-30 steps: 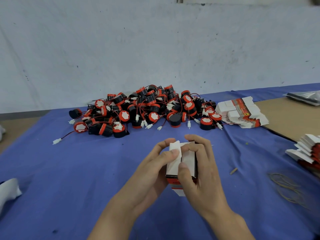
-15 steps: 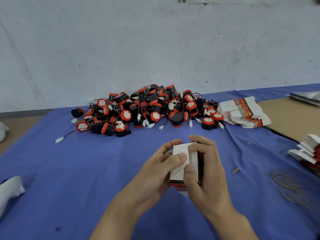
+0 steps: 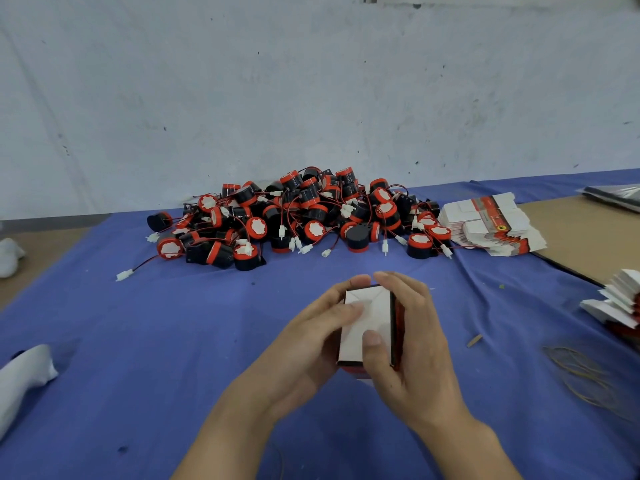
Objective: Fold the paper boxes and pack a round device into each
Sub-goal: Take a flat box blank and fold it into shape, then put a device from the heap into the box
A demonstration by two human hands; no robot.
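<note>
White paper box [image 3: 367, 323] sits between two hands. Left hand [image 3: 311, 344] and right hand [image 3: 415, 344] both curl their fingers tight around it. Behind lies a pile of round devices [image 3: 298, 216].

With the paper box [image 3: 363, 320] as my dial's centre, the blue cloth [image 3: 173, 341] lies bare from 7 round to 10 o'clock. A hand could sweep out there, and only a white bundle [image 3: 24, 375] sits far out at 8. At 12 the pile of round devices [image 3: 304, 216] bars the way, with one stray connector [image 3: 124, 274] trailing out at 10. A bare strip of cloth runs between pile and box. At 2 a stack of flat boxes [image 3: 491, 225] sits just beside the pile. At 3 there is a small stick [image 3: 474, 340] and, farther out, a second stack [image 3: 620, 299]. At 4 lie what look like rubber bands [image 3: 581, 375], though they are blurred.
</note>
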